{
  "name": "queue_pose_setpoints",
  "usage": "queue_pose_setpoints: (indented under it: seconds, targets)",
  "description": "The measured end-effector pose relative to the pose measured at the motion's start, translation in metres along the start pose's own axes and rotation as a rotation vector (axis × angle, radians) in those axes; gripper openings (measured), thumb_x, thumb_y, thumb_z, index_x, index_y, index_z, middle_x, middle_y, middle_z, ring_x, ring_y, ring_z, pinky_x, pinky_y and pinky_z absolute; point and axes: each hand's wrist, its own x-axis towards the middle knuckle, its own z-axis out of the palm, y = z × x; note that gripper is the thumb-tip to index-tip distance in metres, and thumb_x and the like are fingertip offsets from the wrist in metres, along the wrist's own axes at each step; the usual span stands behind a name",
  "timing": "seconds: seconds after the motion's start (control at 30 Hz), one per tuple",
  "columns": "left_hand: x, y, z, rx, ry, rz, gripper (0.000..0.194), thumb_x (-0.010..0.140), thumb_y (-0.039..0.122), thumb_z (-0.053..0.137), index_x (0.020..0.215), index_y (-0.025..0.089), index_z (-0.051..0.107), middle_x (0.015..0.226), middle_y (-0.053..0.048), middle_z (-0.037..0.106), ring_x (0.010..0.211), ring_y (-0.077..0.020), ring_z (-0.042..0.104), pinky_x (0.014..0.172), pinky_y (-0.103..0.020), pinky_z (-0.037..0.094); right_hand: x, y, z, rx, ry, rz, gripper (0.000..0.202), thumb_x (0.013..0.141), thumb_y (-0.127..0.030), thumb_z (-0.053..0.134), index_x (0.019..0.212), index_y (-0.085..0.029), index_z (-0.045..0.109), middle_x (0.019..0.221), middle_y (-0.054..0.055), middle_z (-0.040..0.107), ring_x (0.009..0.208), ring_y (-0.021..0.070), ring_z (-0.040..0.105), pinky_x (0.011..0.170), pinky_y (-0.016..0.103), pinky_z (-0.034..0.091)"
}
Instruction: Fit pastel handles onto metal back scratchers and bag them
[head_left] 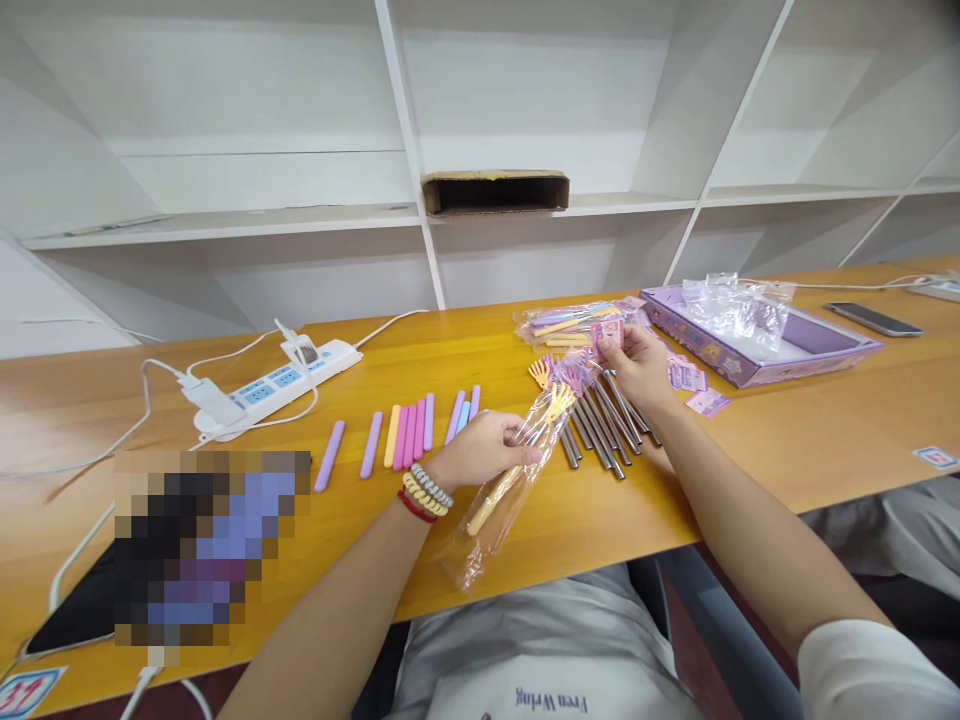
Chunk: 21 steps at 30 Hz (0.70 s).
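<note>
My left hand [480,450] is closed on a clear plastic bag holding a yellow back scratcher [491,500], its hand-shaped head pointing away from me. Between the thumb and fingers of my right hand [639,366] is a small pink printed card [606,335], close to the bag's far end. Pink and yellow hand-shaped scratcher heads [541,372] lie just behind the bag. Beneath and beside my right hand, several metal rods [600,430] are spread on the table. Left of my left hand, several pastel handles [401,435] lie in a loose row.
Filled bags [559,325] are at the back. A purple box [757,365] with clear bags stands right, near loose cards [705,402]. A phone [874,318] lies beyond it. Left are a power strip [277,385], cables and a pixelated device [202,550]. White shelves [525,80] rise behind.
</note>
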Motion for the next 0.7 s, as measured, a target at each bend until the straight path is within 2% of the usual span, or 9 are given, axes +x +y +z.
queue_pose_setpoints:
  seconds: [0.17, 0.33, 0.43, 0.6, 0.7]
  targets:
    - [-0.0002, 0.0029, 0.0007, -0.020, 0.019, 0.003, 0.028, 0.070, 0.040, 0.065, 0.076, 0.013, 0.061, 0.062, 0.001, 0.057, 0.058, -0.0127, 0.050, 0.053, -0.024, 0.036, 0.0004, 0.0006, -0.0008, 0.003, -0.012, -0.033, 0.027, 0.061, -0.036, 0.077, 0.079, -0.022, 0.062, 0.073, 0.001, 0.064, 0.061, 0.0171, 0.060, 0.061, 0.037, 0.054]
    - [0.0002, 0.0016, 0.0014, -0.028, 0.037, -0.007, 0.026, 0.069, 0.037, 0.065, 0.080, 0.014, 0.062, 0.065, -0.001, 0.060, 0.061, -0.0136, 0.053, 0.055, -0.024, 0.038, 0.0017, 0.0046, -0.0023, -0.019, 0.025, -0.050, 0.034, 0.054, -0.032, 0.080, 0.081, -0.023, 0.061, 0.079, 0.001, 0.065, 0.072, 0.0184, 0.062, 0.070, 0.037, 0.054]
    - [0.0000, 0.0017, 0.0011, -0.026, 0.030, -0.005, 0.025, 0.070, 0.037, 0.064, 0.081, 0.014, 0.063, 0.066, -0.001, 0.060, 0.061, -0.0131, 0.053, 0.055, -0.024, 0.039, 0.0021, 0.0068, -0.0032, -0.009, 0.021, -0.029, 0.035, 0.053, -0.031, 0.080, 0.082, -0.023, 0.061, 0.077, 0.000, 0.064, 0.068, 0.0169, 0.061, 0.068, 0.036, 0.053]
    - [-0.0007, 0.0033, 0.0002, -0.010, 0.030, -0.013, 0.025, 0.069, 0.037, 0.064, 0.078, 0.014, 0.062, 0.063, 0.000, 0.059, 0.058, -0.0122, 0.051, 0.053, -0.024, 0.037, 0.0025, 0.0039, -0.0049, 0.109, -0.049, 0.053, 0.041, 0.043, -0.025, 0.085, 0.076, -0.023, 0.061, 0.069, -0.002, 0.061, 0.062, 0.0146, 0.058, 0.062, 0.033, 0.052]
    - [-0.0005, 0.0030, 0.0003, -0.015, 0.035, 0.001, 0.024, 0.069, 0.036, 0.064, 0.076, 0.014, 0.061, 0.061, 0.001, 0.057, 0.057, -0.0120, 0.051, 0.053, -0.024, 0.037, 0.0010, -0.0021, -0.0050, 0.159, -0.129, 0.134, 0.036, 0.047, -0.031, 0.084, 0.074, -0.022, 0.062, 0.072, -0.001, 0.063, 0.063, 0.0147, 0.059, 0.060, 0.033, 0.052]
